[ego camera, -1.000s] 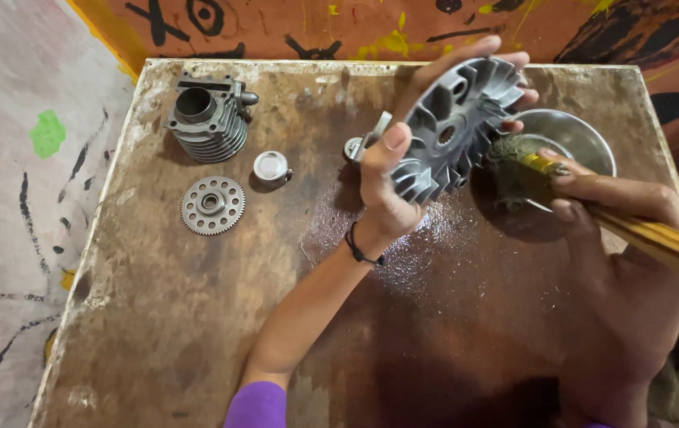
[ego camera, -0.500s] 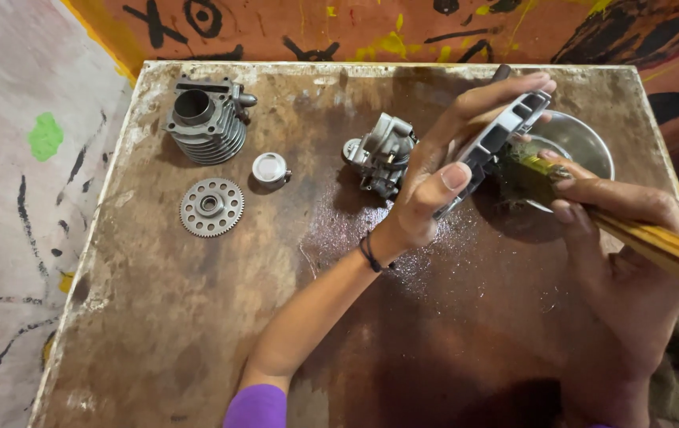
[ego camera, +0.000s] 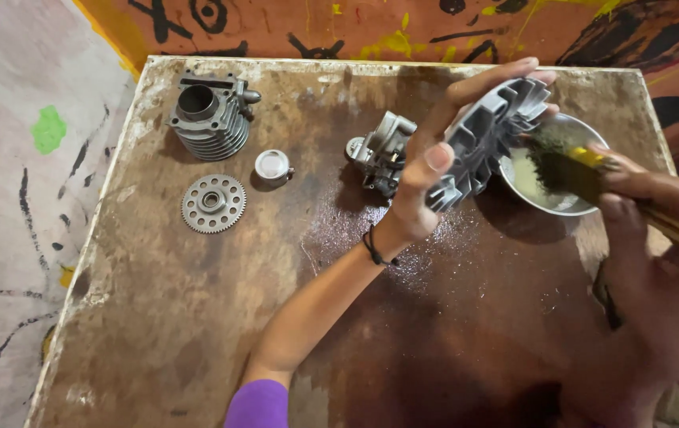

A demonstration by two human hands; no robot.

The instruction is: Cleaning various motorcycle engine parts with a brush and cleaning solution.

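My left hand (ego camera: 434,158) grips a grey finned metal wheel (ego camera: 486,139) and holds it tilted over the table, next to a steel bowl (ego camera: 563,204). My right hand (ego camera: 640,186) holds a yellow-handled brush (ego camera: 569,170) whose dark, dirty bristles rest in the bowl's pale liquid. A black band sits on my left wrist. The brush's handle runs off the right edge.
On the stained wooden table (ego camera: 197,317) lie a finned engine cylinder (ego camera: 211,117), a small round metal cap (ego camera: 273,167), a toothed gear (ego camera: 212,203) and a carburettor-like part (ego camera: 381,150). A wet patch spreads under my left wrist. A painted wall runs behind the table.
My left hand has turned the finned wheel from face-on through edge-on to a tilted position beside the bowl. The brush has dipped into the bowl.
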